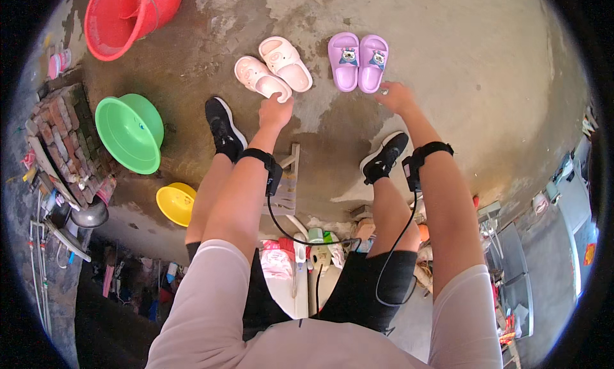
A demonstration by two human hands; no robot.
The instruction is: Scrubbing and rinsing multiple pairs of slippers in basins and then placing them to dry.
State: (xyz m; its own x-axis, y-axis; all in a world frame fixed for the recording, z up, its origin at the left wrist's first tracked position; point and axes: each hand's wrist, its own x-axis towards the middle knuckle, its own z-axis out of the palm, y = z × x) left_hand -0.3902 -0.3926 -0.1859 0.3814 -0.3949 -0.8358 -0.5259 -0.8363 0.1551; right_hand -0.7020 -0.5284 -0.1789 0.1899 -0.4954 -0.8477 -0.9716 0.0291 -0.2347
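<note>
Two pale pink slippers [290, 75] lie side by side on the wet concrete floor, their toes angled up and left. My left hand [277, 113] grips the heel end of the left pink slipper [274, 88], its fingertips partly hidden. To the right, a pair of purple slippers stands close together, the left one [346, 79] beside the right one [370, 80]; each has a cartoon animal figure on its strap. Just below the right purple slipper's heel is my right hand [397, 98], thumb and forefinger apart with no slipper between them.
A red bucket [165, 9] lies tipped at upper left. Below it are a green basin [127, 129], a yellow basin [176, 203] and stacked bricks [62, 129]. A small wooden stool [283, 191] is between my legs. Black cables [307, 242] hang from my forearm straps.
</note>
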